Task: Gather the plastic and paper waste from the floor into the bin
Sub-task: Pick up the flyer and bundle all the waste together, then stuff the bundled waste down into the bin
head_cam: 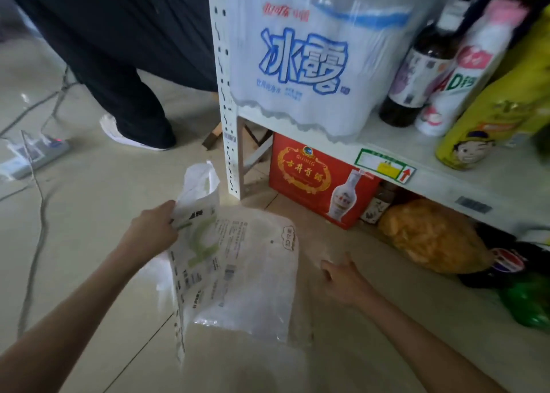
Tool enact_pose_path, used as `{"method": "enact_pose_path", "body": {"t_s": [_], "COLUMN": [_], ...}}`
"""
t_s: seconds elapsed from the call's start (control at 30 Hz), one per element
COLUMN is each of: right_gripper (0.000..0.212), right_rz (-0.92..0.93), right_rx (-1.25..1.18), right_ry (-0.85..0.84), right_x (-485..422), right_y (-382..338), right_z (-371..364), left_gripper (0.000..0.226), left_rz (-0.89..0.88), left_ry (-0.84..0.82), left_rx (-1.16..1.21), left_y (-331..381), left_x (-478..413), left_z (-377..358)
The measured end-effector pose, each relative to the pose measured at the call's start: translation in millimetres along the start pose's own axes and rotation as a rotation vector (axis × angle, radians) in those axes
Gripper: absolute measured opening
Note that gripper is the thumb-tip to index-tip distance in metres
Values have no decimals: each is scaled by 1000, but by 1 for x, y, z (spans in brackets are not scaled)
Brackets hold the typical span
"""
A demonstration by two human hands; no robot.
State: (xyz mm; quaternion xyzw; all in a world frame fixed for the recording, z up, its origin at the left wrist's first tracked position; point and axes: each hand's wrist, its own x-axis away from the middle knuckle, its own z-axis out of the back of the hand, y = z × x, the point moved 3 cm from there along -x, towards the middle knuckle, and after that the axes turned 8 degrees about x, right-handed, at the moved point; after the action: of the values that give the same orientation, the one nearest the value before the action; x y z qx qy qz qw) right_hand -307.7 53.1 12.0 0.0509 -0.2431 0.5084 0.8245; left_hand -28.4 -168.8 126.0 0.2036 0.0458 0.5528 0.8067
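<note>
Readable text, shelf and floor level
Water bottle pack [312, 59]: large blue "冰露". Red box [309, 181]: "GUJING", "古井贡酒". White bottle [464, 74]: "AD钙". Shelf tag [385, 165]: red arrow, print illegible. Plastic bag [238, 261]: print illegible.

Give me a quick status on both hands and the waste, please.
Left hand gripping plastic bag, lifted off floor. Right hand open, empty, beside it. No bin in view. Shelf post close behind.
</note>
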Motion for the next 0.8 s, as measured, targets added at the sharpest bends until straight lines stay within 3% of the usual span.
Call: {"method": "enact_pose_path", "body": {"t_s": [0.1, 0.2, 0.27, 0.37, 0.57, 0.8], "right_gripper": [3, 13, 7, 14, 28, 35], "right_rz": [67, 114, 202, 272, 250, 220], "right_rx": [51, 85, 44, -12, 4, -14], "right_ry": [120, 190, 206, 272, 561, 866], "right_x": [52, 114, 162, 237, 366, 499], "right_y": [-1, 0, -11, -32, -51, -54], "right_z": [48, 98, 131, 171, 254, 314], "left_gripper": [29, 30, 34, 40, 28, 15], "left_rz": [-60, -131, -169, -238, -399, -482], "left_ry": [-29, -50, -67, -84, -108, -255], "left_rx": [6, 46, 72, 137, 287, 466], "left_y": [28, 62, 87, 126, 190, 235], "left_x": [31, 65, 92, 132, 211, 301], "left_z": [13, 32, 49, 82, 182, 261]}}
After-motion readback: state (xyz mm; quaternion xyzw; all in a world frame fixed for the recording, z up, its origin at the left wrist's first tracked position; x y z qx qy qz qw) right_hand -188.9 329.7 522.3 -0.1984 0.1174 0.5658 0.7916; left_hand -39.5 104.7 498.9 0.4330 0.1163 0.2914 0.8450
